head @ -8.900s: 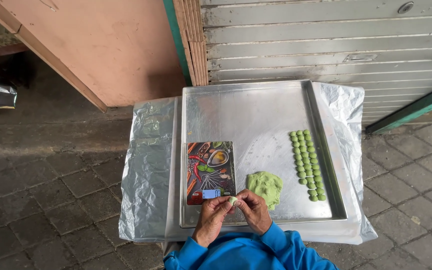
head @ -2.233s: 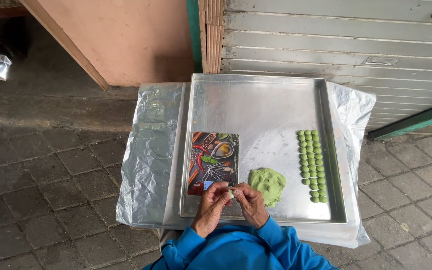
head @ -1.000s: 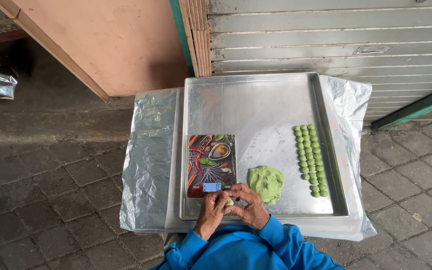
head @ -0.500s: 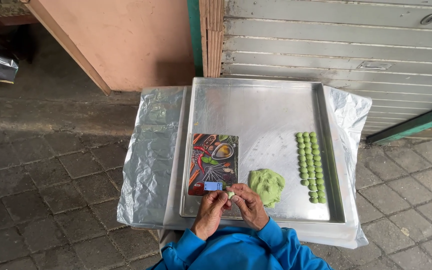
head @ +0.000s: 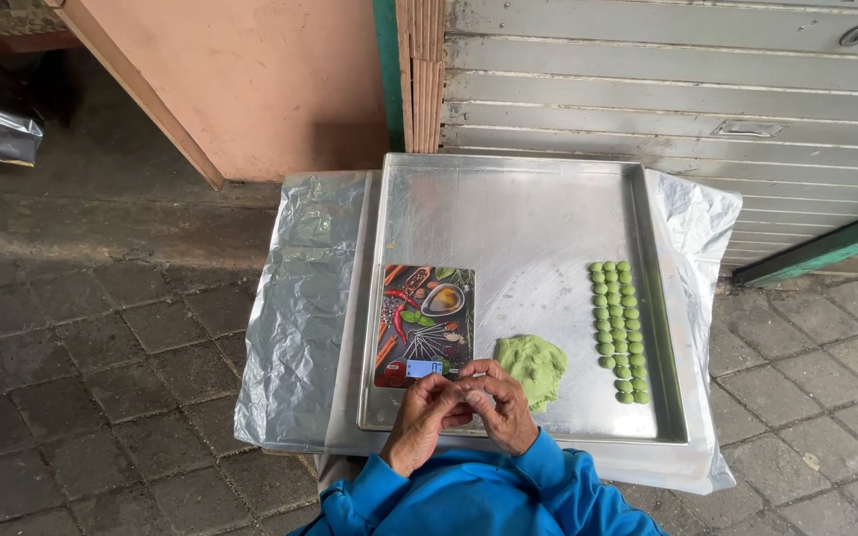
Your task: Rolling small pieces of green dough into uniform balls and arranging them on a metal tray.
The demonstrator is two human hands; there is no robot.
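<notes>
Both hands, L [head: 427, 417] & R [head: 501, 410], fingers pinched together on tiny dough bit, barely visible.

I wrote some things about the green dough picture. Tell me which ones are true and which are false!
1. The little green balls sit in rows along the right side of the metal tray. True.
2. The lump of green dough lies on the colourful scale. False: it lies on the tray, to the right of the scale.
3. The left hand and the right hand are close together at the tray's near edge. True.
4. The tray is full of green balls. False: most of it is bare metal.
5. The person's sleeves are red. False: they are blue.
</notes>
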